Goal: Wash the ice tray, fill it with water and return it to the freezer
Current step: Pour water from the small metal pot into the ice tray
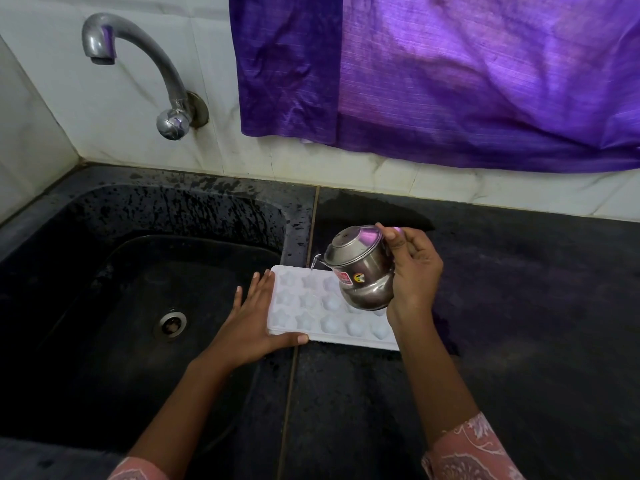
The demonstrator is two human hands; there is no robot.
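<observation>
Pouring a thin stream from a small round steel pot (pixel 363 271), gripped in the right hand (pixel 414 271), into the white plastic star-mould ice tray (pixel 311 306) just below on the black counter (pixel 519 306); left hand (pixel 254 317) lies flat and unclenched against the tray's left edge.

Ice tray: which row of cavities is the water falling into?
The far row of the ice tray, near its sink-side end; a thin stream from the steel pot lands there, not the nearer rows.

ice tray (pixel 311 306): right end hidden behind the steel pot (pixel 363 275) and the right hand (pixel 414 271)
pot sticker (pixel 346 279): print too small to read
curtain (pixel 450 74): cut off by the top and right edges
sleeves (pixel 474 452): cut off by the bottom edge
</observation>
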